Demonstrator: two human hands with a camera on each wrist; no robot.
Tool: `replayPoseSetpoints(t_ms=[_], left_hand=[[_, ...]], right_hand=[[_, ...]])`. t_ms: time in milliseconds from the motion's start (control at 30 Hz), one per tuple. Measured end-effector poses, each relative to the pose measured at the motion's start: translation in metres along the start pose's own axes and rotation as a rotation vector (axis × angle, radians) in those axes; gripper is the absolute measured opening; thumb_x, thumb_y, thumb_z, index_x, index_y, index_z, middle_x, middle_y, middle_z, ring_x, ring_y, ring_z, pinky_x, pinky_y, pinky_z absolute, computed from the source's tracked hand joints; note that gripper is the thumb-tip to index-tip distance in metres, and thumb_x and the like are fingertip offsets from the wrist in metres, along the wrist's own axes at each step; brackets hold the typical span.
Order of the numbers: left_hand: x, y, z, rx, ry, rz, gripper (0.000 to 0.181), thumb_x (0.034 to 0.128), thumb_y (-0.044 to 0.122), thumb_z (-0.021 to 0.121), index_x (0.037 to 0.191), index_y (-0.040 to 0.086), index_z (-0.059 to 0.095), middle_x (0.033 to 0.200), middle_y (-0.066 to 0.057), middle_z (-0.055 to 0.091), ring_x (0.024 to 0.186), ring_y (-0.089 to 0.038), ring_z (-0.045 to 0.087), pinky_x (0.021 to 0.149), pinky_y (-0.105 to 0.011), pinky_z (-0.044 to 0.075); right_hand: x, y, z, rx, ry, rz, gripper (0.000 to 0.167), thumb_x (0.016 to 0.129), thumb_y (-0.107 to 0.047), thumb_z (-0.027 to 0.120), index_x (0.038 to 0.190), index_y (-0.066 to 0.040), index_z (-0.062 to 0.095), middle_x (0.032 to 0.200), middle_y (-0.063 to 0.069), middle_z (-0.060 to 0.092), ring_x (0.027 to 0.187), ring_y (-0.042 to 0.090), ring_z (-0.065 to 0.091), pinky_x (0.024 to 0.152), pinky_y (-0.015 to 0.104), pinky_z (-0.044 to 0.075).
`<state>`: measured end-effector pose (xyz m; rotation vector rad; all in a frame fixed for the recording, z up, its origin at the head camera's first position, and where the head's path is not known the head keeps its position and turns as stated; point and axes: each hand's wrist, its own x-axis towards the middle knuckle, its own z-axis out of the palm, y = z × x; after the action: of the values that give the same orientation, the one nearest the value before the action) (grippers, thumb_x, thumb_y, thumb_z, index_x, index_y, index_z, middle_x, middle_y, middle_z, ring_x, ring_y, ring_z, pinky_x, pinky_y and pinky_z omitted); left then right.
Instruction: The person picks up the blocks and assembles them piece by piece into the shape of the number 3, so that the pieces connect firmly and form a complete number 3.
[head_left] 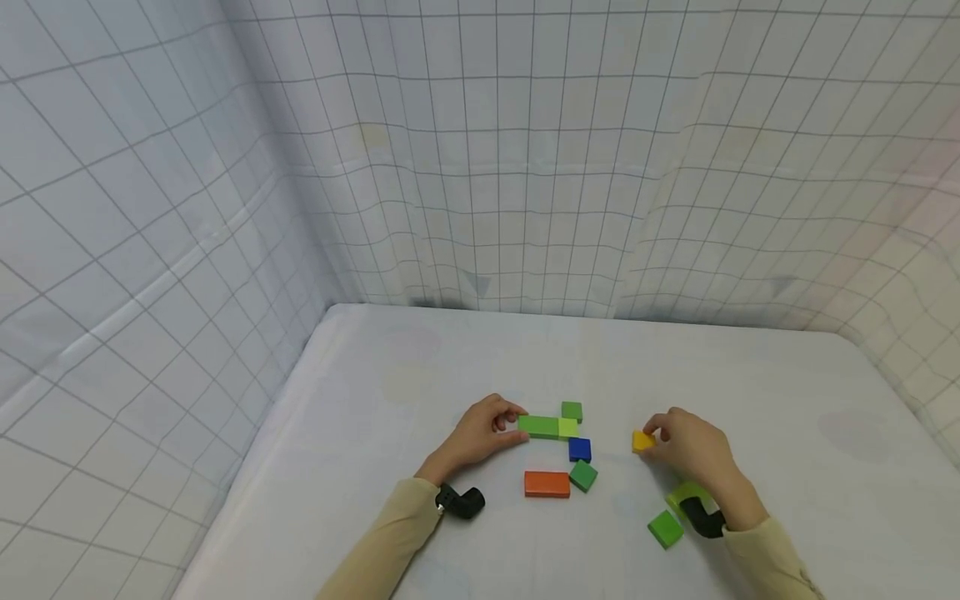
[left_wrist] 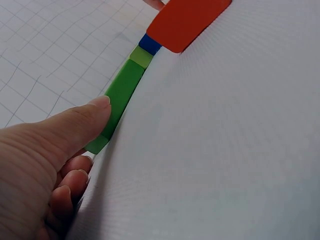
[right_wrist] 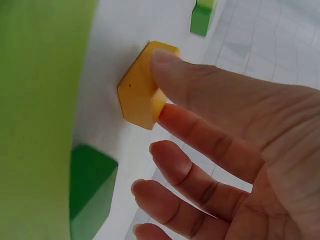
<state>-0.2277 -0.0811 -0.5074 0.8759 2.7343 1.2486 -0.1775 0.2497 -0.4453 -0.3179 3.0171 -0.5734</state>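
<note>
Long green block (head_left: 538,427) lies on the surface (head_left: 420,358), its left end grasped by the left hand (head_left: 480,433), thumb on the near side and fingers at the far side. Nearer the person than the long green block sits an orange-red rectangular block (head_left: 547,485). A small lime block (head_left: 567,428) meets the long green block's right end; a small green block (head_left: 572,411) lies just beyond that end, with a blue block (head_left: 580,449) and a turned dark-green block (head_left: 583,476) on its near right. Well to the right of the long green block, the right hand (head_left: 693,450) pinches a yellow block (head_left: 642,442) between thumb and forefinger; whether it is lifted, I cannot tell. Farther right and nearer the person are a bright-green block (head_left: 665,529) and a lime-green block (head_left: 686,493).

The step in hand looks like arranging blocks: steadying the long green block while handling the yellow one. Next seems to call for guiding the yellow block leftward, without nudging the others.
</note>
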Motion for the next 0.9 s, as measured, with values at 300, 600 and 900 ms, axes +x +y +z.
replayPoseSetpoints(t_ms=[300,600,900], left_hand=[[0.000,-0.001,0.000,-0.004,0.002,0.004,0.033,0.0836,0.029,0.075,0.111,0.013,0.068,0.086,0.007,0.051,0.072,-0.008,0.045,0.065,-0.023,0.040],[0.001,-0.004,0.003,0.015,0.016,0.018,0.032,0.0828,0.029,0.076,0.109,0.012,0.069,0.086,0.007,0.051,0.071,-0.008,0.045,0.065,-0.024,0.040],[0.002,-0.003,0.002,0.021,0.017,0.036,0.033,0.0831,0.029,0.075,0.110,0.011,0.069,0.086,0.006,0.052,0.071,-0.008,0.045,0.065,-0.024,0.040]], right_hand=[[-0.022,-0.023,0.010,-0.034,-0.017,-0.096,0.025,0.068,-0.025,0.085,0.086,-0.016,0.071,0.074,-0.006,0.049,0.063,0.012,0.043,0.056,0.029,0.039],[-0.027,-0.026,0.015,-0.042,-0.050,-0.079,0.025,0.067,-0.026,0.086,0.084,-0.017,0.071,0.074,-0.007,0.051,0.066,0.010,0.046,0.059,0.029,0.041],[-0.037,-0.036,0.019,0.002,-0.142,-0.100,0.025,0.066,-0.029,0.087,0.084,-0.023,0.071,0.074,-0.012,0.049,0.067,0.009,0.045,0.060,0.027,0.042]])
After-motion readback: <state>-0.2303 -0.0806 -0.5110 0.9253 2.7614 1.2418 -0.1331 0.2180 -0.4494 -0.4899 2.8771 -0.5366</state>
